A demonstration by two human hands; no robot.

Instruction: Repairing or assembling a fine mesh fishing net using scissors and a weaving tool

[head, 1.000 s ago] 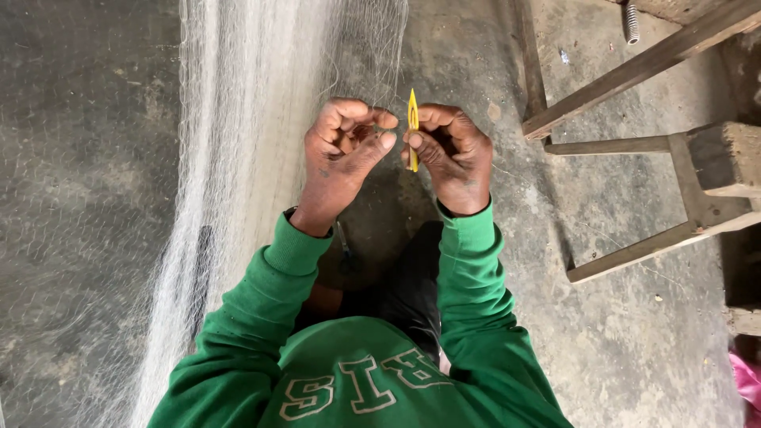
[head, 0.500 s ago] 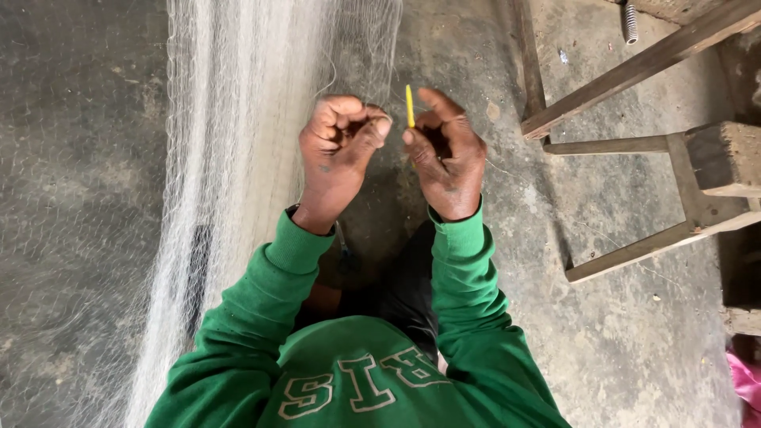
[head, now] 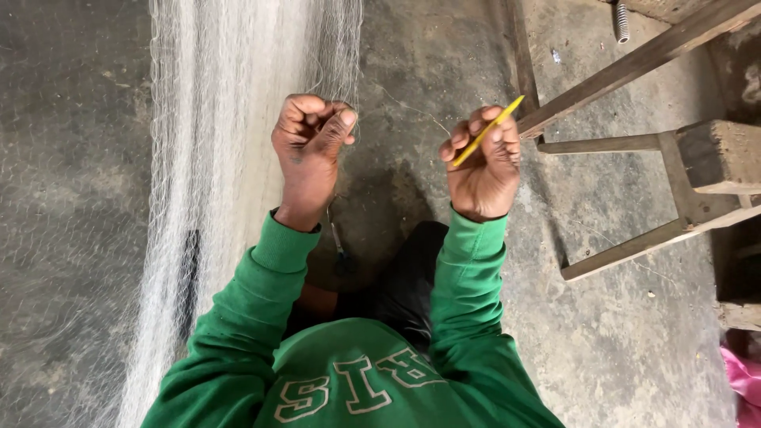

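Observation:
A fine white fishing net (head: 214, 158) hangs in a bunched band down the left and upper middle of the view. My left hand (head: 309, 147) is closed in a fist on a pinch of the net's mesh. Off to the right, my right hand (head: 483, 166) grips a thin yellow netting needle (head: 487, 131), which points up and to the right. A faint thread runs between the two hands. Both arms wear green sleeves.
A rough wooden frame (head: 634, 150) of beams stands on the concrete floor (head: 618, 333) at the right. A grey corrugated hose end (head: 621, 20) lies at the top right. Something pink (head: 745, 376) shows at the bottom right corner.
My right hand has pulled away to the right with the yellow needle, which now tilts; the hands were close together before. My left hand stays on the net.

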